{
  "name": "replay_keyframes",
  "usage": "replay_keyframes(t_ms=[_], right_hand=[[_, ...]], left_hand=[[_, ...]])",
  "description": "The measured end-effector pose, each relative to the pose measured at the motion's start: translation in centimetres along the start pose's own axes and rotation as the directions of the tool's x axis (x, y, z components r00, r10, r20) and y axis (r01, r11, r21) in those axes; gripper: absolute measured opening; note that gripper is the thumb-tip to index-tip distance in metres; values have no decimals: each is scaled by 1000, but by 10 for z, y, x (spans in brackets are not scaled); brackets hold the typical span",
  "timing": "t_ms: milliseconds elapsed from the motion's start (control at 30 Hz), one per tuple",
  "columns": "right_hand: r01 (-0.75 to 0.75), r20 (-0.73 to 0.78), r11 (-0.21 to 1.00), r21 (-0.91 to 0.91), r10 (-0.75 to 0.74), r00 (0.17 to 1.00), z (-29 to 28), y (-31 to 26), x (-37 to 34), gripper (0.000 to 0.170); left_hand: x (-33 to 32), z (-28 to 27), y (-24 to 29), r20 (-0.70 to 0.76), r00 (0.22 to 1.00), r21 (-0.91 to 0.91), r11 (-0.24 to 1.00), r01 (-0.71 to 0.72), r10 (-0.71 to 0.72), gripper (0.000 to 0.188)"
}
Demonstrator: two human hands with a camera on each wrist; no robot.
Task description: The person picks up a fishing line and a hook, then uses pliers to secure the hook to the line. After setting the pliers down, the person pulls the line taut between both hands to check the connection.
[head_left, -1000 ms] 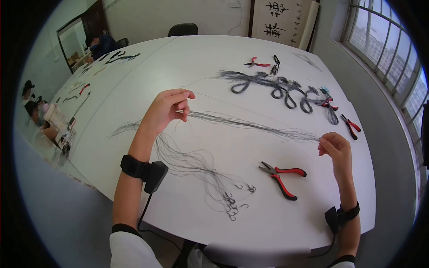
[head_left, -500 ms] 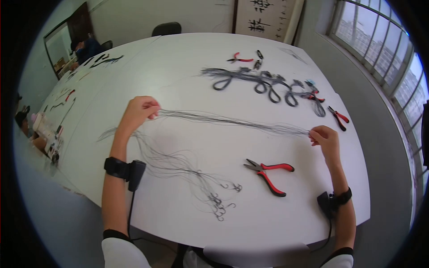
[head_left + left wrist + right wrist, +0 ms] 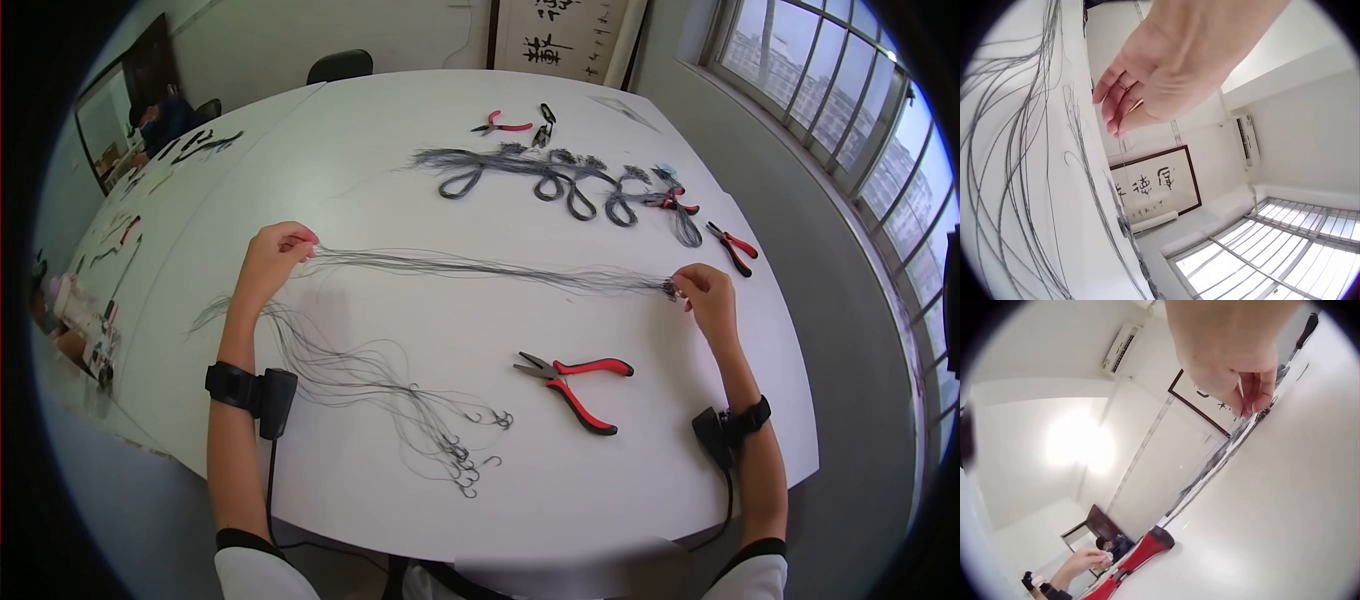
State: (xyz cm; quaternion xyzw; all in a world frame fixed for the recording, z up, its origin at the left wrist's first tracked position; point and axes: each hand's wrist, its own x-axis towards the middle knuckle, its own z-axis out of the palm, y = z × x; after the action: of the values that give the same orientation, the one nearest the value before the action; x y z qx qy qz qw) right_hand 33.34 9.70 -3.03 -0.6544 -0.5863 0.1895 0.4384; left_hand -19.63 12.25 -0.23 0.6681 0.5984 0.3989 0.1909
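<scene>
- Centre left, the left hand (image 3: 272,260) pinches a fine strand (image 3: 1124,149); centre right, the right hand (image 3: 708,300) pinches at dark hooks (image 3: 669,289).
- Apparently separating strands; next calls for gentle tension.

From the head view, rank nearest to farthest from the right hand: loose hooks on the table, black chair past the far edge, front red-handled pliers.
From the right hand:
1. Front red-handled pliers: to its left, lying open.
2. Loose hooks: farther left, toward the table's near edge.
3. Black chair: past the far edge, upper left.
</scene>
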Motion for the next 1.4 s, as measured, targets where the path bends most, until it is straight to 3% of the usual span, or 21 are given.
replay_keyframes(t_ms=[333,433,533,600,667,700,767,867,967,1033,1067,1133,1400], right_hand=[[-17,-25,997,-72,15,1000,0,4,-1,6],[-10,-21,993,-116,7,1000,2,5,-1,7],[24,-28,987,-157,-28,999,1,3,-3,7],[40,-19,986,-164,-44,999,2,5,-3,7],[120,-127,980,-162,-141,982,4,13,0,9],[3,-111,996,-91,-13,994,3,3,-2,13],[80,-169,993,-91,-95,981,7,0,-5,16],[131,-120,980,-149,-149,982,8,-10,-10,16],[260,-72,955,-145,-272,960,19,-25,-21,17],[296,-25,941,-164,-304,952,26,-41,-32,14],[328,19,939,-104,-328,944,31,-46,-38,12],[365,115,930,-38,-359,926,35,-59,-47,6],[387,269,921,48,-385,883,43,-80,-68,5]], left_hand=[[-2,3,2,22,999,33,999,33,-33,11],[-3,2,2,2,1000,122,993,6,-6,11],[-6,5,3,-69,996,252,967,-44,63,10],[-4,5,0,-90,966,336,920,-199,242,8],[-10,12,19,-98,967,300,934,-196,234,8],[-14,18,32,-106,966,254,946,-201,234,7],[-19,25,59,-4,991,181,975,-130,133,6],[-32,39,84,215,955,151,959,-238,203,8],[-51,56,111,502,841,113,949,-293,200,11],[-61,70,113,623,720,-6,922,-387,307,12],[-66,76,116,621,721,-4,922,-388,307,12],[-76,87,122,721,620,-72,923,-377,309,15],[-87,107,132,748,560,-100,895,-434,355,9]])
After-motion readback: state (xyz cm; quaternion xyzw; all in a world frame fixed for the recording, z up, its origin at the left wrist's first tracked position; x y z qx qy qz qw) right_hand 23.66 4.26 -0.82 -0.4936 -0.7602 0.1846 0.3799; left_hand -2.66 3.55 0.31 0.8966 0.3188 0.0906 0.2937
